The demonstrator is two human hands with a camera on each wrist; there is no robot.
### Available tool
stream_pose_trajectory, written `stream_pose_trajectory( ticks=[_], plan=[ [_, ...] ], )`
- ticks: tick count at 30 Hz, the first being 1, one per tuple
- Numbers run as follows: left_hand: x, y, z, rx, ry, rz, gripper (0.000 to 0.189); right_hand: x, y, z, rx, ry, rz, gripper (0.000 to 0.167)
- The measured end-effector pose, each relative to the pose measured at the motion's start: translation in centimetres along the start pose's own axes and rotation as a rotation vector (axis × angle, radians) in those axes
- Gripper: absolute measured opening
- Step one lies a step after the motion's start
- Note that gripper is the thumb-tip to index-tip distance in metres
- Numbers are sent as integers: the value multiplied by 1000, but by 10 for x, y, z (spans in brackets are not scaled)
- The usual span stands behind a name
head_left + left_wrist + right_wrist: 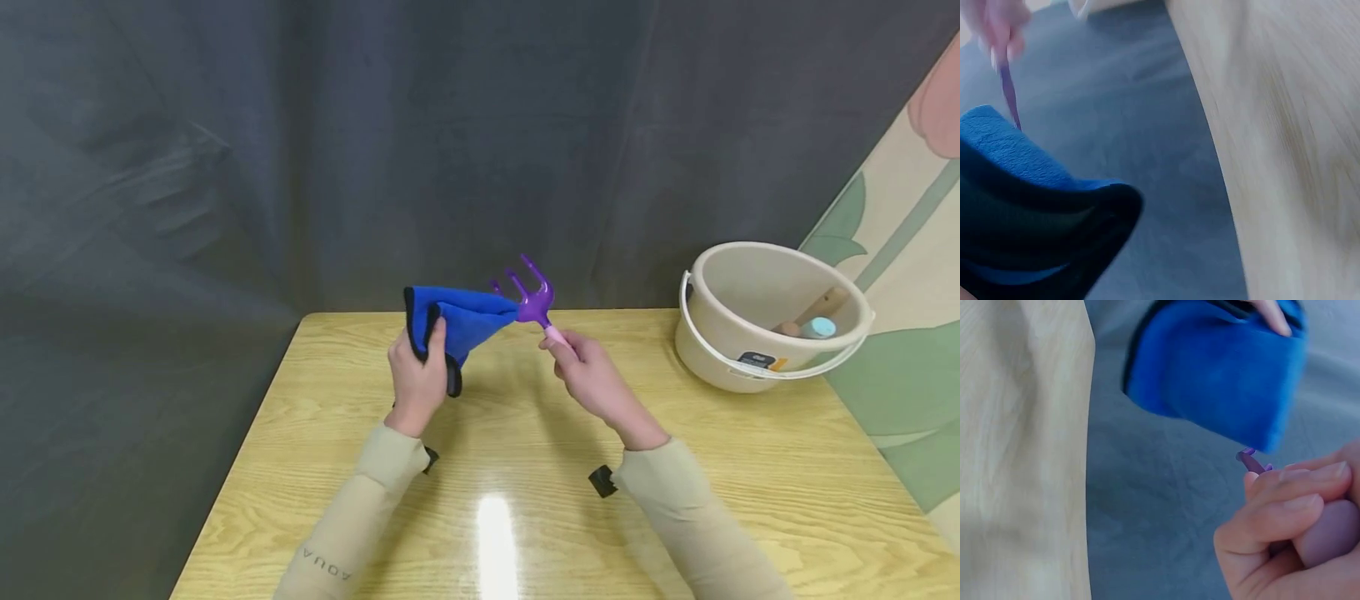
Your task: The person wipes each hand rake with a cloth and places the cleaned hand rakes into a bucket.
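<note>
In the head view a blue cloth [468,321] with black edging is folded in my left hand [418,367], the thumb pressed over it. My right hand [592,371] grips the pink handle [558,340] of a small purple hand fork [534,305], its tines pointing up and away. The cloth's pointed end overlaps the base of the fork's head in this view. From the right wrist, the curled fingers [1272,519] wrap the handle and the cloth [1229,375] hangs just beyond. The left wrist view shows the cloth [1016,150] close up, with the fork's thin neck [1010,97] behind it.
A beige bucket [720,342] with a white handle stands at the right rear of the wooden table [337,500], with a wooden piece and a light-blue-ended object inside. Dark fabric [465,150] hangs behind the table. A floral-patterned surface [900,333] lies along the right.
</note>
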State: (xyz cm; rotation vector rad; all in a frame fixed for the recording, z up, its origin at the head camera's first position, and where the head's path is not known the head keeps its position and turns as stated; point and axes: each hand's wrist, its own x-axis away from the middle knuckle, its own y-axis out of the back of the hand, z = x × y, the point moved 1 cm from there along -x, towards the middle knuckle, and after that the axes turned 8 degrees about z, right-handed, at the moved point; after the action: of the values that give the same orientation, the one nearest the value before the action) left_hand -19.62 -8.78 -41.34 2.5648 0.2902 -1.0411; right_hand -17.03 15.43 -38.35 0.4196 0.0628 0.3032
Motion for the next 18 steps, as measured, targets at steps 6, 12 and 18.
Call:
stream_pose_trajectory(
  ticks=[6, 12, 18],
  plan=[
    [-5, 14, 15, 199, 471, 5, 62, 5, 0, 7, -3, 19, 6, 32],
    [-12, 8, 11, 616, 596, 89, 69, 9, -17, 10, -59, 39, 118, 29],
    [-15, -5, 1, 1039, 692, 193, 68, 8, -30, 6, -103, -11, 192, 33]
  ],
)
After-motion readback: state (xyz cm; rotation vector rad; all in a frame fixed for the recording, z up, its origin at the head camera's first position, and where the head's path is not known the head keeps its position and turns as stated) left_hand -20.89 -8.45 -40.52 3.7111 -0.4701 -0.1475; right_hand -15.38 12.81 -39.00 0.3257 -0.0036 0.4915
